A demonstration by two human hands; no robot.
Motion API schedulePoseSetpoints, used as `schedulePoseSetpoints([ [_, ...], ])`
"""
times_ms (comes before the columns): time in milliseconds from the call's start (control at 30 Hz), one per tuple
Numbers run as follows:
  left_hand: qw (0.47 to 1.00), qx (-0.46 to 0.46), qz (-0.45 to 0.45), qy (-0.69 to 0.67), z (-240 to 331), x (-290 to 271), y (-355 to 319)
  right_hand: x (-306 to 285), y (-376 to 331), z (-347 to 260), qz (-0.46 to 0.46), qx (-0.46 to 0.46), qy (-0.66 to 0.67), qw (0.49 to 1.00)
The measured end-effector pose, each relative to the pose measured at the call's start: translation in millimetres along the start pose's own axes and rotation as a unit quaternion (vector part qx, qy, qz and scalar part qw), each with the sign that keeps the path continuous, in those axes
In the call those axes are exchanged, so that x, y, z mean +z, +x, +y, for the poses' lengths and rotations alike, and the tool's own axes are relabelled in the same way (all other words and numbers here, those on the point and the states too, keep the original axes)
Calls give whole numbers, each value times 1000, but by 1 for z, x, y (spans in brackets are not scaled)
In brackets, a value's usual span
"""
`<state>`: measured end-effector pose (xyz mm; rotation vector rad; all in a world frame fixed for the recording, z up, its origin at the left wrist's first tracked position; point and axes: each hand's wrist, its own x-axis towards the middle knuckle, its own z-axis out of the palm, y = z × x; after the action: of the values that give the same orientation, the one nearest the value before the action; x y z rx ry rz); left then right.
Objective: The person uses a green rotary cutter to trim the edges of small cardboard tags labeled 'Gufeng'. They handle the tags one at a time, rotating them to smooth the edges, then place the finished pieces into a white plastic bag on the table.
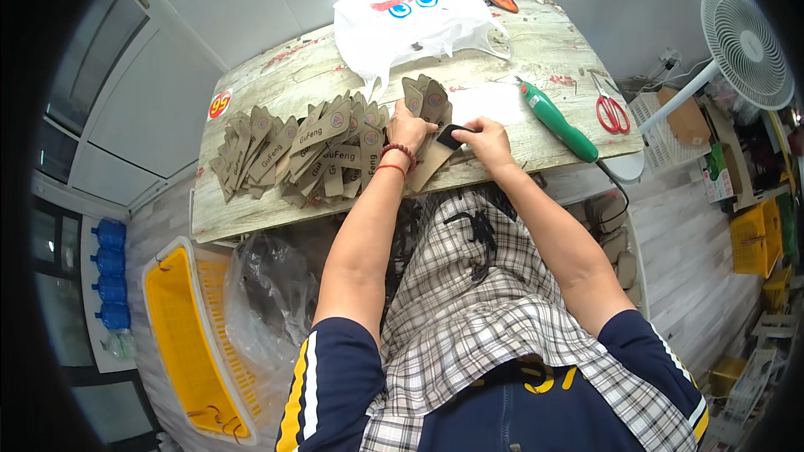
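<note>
Khaki fabric tabs [327, 146] with rounded ends, printed lettering and round emblems lie in an overlapping heap along the table's near left. At the right end of the heap is my left hand [408, 132], its fingers closed around a khaki tab by a small upright bunch of tabs [430, 96]. Just right of it, my right hand [486, 144] pinches the black end [453, 136] of a khaki tab between thumb and fingers. This tab's khaki part [431, 159] slants down toward the table's front edge. My palms hide part of both grips.
A green corded hand tool [557, 121] and red-handled scissors [612, 109] lie to the right on the worn wooden table [285, 67]. A white plastic bag [419, 21] sits at the back. A white fan [745, 46] stands right; a yellow basket [180, 343] is low left.
</note>
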<state>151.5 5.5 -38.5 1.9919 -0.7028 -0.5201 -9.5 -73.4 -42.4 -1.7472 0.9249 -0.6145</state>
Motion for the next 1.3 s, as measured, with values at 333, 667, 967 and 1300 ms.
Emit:
schedulePoseSetpoints([
  [333,990,-39,-75,-114,-3,-13,13,-19,15,-105,52,-65,-337,938],
  [667,999,41,9,-4,-25,-18,26,34,47,-96,15,-96,-18,995],
  [967,957,-77,-31,-278,1,-11,-3,37,32,-26,-36,109,93,989],
  [1300,878,-102,-97,-458,11,10,11,28,53,-33,-48,203,368,906],
])
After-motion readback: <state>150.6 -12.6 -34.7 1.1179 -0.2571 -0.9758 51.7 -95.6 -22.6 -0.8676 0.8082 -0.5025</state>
